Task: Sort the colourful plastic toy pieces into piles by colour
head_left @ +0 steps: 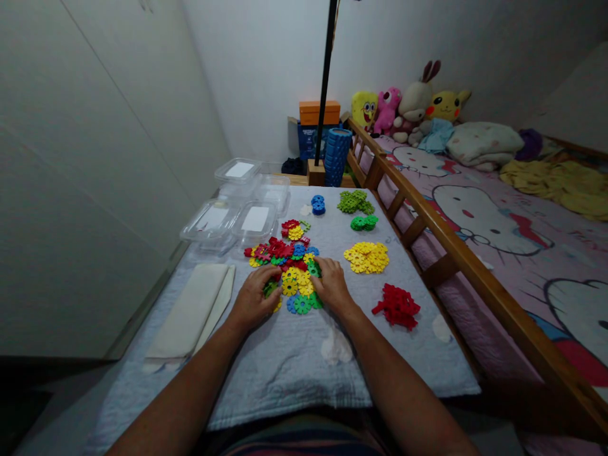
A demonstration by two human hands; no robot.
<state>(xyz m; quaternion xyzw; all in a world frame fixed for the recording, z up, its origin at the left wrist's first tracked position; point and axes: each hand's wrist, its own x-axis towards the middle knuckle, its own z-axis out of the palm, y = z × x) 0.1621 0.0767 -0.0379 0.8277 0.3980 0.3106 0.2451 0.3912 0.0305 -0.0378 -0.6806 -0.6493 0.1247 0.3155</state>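
Observation:
A mixed heap of red, yellow, green and blue plastic snowflake discs (287,259) lies on a pale quilted cloth (294,361). My left hand (255,297) rests on the heap's near left edge, fingers curled over green and yellow discs. My right hand (331,285) presses on the near right edge, fingers bent onto green discs. Sorted piles lie apart: yellow (367,257), red (397,306), dark green (364,222), light green (354,201) and blue (318,204).
Clear plastic boxes and lids (240,209) stand at the far left. A folded cream cloth (192,310) lies to the left. A wooden bed rail (441,240) runs along the right, with plush toys (408,104) behind. A black pole (325,82) rises at the back.

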